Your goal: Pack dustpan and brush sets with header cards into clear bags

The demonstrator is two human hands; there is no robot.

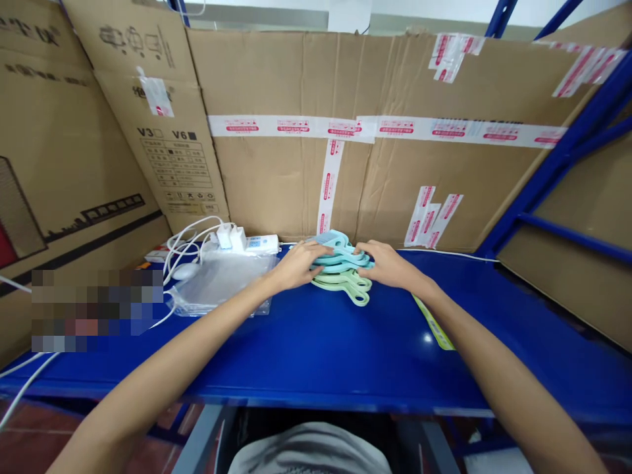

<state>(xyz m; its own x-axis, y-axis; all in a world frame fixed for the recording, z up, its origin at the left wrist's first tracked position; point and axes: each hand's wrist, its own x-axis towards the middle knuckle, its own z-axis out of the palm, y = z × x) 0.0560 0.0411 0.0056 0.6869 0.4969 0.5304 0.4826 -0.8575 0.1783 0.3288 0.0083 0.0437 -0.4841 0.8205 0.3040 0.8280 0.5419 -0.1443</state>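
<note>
Landmark: stack of flat teal and pale-green plastic pieces with looped handles [343, 268], at the back of the blue metal shelf top [320, 342], against the taped brown cardboard wall [375, 151].

Far left of stack: white power strip with plugged adapters [244, 242] and loose white cables [190, 240]. Nearer, just left of stack: clear plastic zip bag [220, 283] lying flat; looks to hold a white cable or small part, contents unclear.

Left hand [296, 263]: fingers curled over the stack's left edge, pressing on the teal top pieces. Right hand [388, 264]: cupped against the right side, fingers bent onto the stack. Whether either truly grips, cannot tell.

Right of stack: yellow-green strip label [434, 324] on the shelf.

Risk, my guess: the stack is loose, the pieces are slick, and an uneven squeeze could fan them or slide the lower green ones out. Left forearm passes near the bag and cables and could drag them.
</note>
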